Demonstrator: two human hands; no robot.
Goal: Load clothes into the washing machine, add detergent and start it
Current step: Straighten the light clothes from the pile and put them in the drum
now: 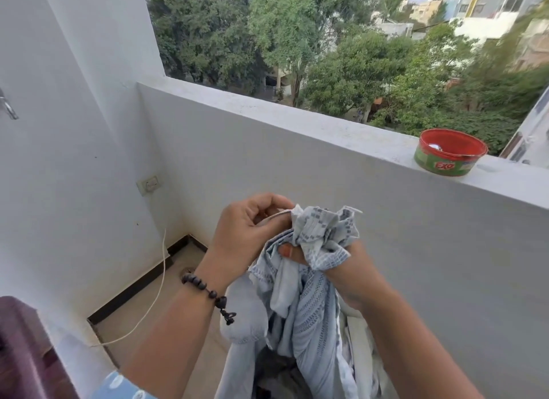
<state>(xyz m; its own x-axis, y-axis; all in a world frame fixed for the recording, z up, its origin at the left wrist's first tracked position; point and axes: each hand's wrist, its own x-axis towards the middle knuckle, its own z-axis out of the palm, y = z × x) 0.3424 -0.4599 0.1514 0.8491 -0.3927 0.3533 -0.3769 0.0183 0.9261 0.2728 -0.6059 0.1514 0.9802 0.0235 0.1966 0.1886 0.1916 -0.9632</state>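
A pale blue patterned garment (315, 279) hangs bunched in front of me, held up by both hands. My left hand (249, 232), with a dark bead bracelet at the wrist, pinches the cloth's upper edge. My right hand (335, 262) grips a crumpled wad of the same cloth, and the fabric covers most of its fingers. Below the garment lies more clothing (276, 375), dark and light, at the bottom edge. No washing machine shows in this view.
A white balcony parapet (297, 122) runs across, with a red and green tub (450, 152) on its ledge at the right. A wall socket (149, 184) and white cable (162, 279) are at the left. Tiled floor (154, 303) below; a maroon object (20, 348) at bottom left.
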